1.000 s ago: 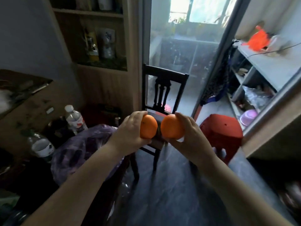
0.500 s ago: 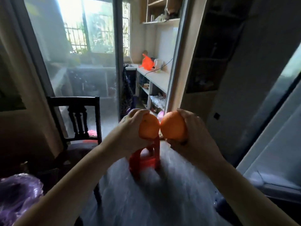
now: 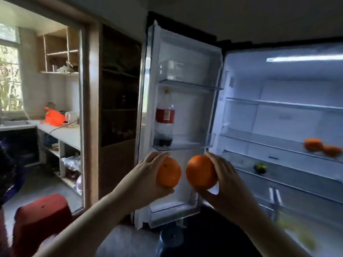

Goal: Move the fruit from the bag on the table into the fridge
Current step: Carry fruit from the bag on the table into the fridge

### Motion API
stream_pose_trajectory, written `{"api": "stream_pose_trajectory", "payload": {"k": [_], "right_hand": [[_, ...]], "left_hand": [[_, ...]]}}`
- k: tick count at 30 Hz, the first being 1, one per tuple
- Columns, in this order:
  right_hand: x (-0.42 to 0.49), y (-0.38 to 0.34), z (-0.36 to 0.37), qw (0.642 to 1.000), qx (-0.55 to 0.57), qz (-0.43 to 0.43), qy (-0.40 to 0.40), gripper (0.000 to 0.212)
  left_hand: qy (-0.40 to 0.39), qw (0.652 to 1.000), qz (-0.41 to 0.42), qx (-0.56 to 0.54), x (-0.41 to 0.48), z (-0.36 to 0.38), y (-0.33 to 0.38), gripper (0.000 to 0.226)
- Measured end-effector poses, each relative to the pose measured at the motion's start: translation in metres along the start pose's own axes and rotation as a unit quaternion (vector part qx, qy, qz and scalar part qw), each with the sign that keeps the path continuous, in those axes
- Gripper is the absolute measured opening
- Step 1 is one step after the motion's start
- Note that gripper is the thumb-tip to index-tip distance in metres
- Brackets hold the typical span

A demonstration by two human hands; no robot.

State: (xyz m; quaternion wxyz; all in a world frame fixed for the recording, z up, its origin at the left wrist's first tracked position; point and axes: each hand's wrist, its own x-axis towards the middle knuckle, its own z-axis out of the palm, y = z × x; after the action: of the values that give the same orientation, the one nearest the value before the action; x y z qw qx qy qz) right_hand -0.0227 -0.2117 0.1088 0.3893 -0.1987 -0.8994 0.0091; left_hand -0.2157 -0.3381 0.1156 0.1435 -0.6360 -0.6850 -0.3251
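Grey flooring is seen nearest, with a red stool [image 3: 40,216] at the lower left and a blue container [image 3: 169,238] by the foot of the fridge door. Just above these, an orange [image 3: 169,174] is gripped in the left hand [image 3: 146,175], with fingers curled over its top and the thumb under it. A second orange [image 3: 201,172] is clasped the same way in the right hand [image 3: 230,186]. The two fruits are held side by side, slightly apart, in front of the open fridge door [image 3: 194,112] and not yet inside. Each is judged firm, fairly light and round, with a dimpled skin that is unlikely to slip. A whole-palm hold around the widest part is thought best, and rolling is to be expected once either is set on glass. Behind them a cola bottle [image 3: 165,117] stands in a door bin. Further in, the lit fridge [image 3: 278,86] is seen, with a small green fruit [image 3: 260,167] on a lower shelf and two oranges [image 3: 313,144] touching on the shelf above. Farthest left, a counter [image 3: 65,134] bearing an orange bag [image 3: 54,118] and a pale kettle [image 3: 71,116] is visible through a doorway
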Motion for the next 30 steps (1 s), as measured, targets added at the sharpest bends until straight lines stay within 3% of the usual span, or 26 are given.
{"api": "stream_pose_trajectory", "payload": {"k": [9,13,22,30], "right_hand": [[-0.06,0.116,-0.141,0.987,-0.144,0.061,0.033,0.087],[-0.079,0.155,-0.175,0.976,-0.195,0.09,0.045,0.086],[-0.08,0.284,-0.194,0.96,-0.238,0.145,0.015,0.083],[0.009,0.441,-0.178,0.963,-0.221,0.153,0.022,0.079]], "left_hand": [[-0.024,0.991,0.115,-0.072,0.112,0.095,0.138,0.1],[-0.041,0.981,0.164,-0.098,0.157,0.13,0.176,0.093],[-0.1,0.967,0.193,-0.131,0.265,0.236,0.22,0.094],[-0.135,0.961,0.147,-0.192,0.408,0.321,0.213,0.094]]}}
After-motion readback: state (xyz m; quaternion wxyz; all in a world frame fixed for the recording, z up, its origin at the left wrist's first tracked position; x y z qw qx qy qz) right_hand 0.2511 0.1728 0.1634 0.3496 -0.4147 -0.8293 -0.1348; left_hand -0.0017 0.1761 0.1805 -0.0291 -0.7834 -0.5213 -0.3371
